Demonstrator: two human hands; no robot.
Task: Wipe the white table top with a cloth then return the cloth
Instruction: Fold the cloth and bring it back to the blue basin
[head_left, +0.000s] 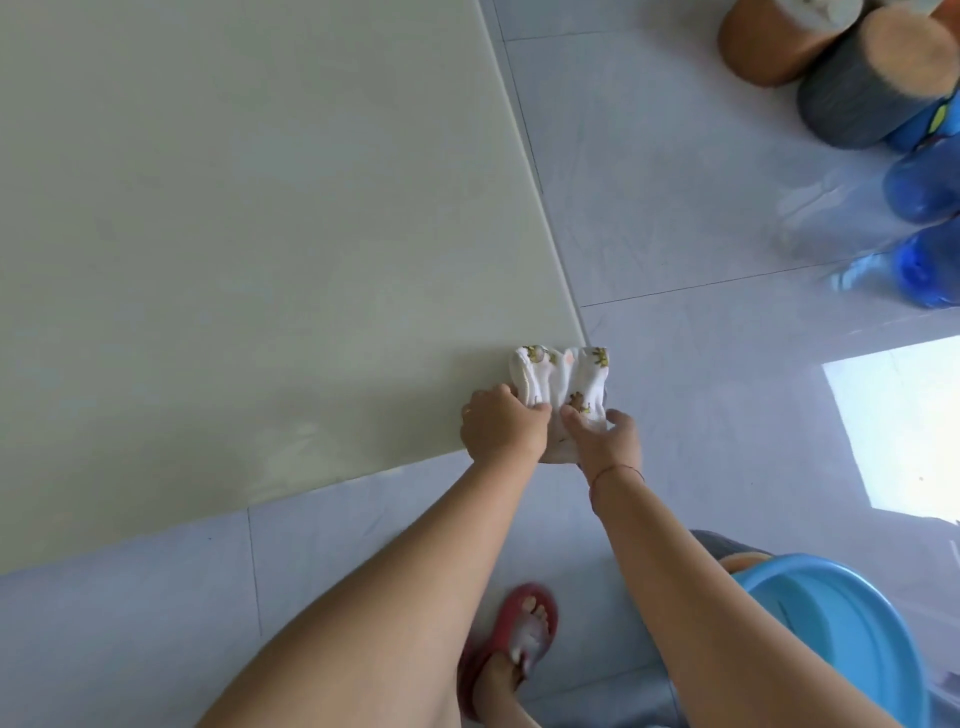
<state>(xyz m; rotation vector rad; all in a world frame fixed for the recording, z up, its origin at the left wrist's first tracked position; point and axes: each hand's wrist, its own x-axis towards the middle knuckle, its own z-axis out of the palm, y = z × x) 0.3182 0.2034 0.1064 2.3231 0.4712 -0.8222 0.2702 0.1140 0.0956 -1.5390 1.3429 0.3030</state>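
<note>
Cloth (566, 374) on table (260, 208) corner, near end in left hand (504, 427), right hand (609, 441)

The person is wearing a thin red thread bracelet (618, 472) around the wrist just behind the right hand (608, 441), and both forearms are showing bare down to the lower edge of view. The one foot in view is wearing a red open-toed slipper (519, 591), its toes peeking out past a whitish, blurred strap.
</note>
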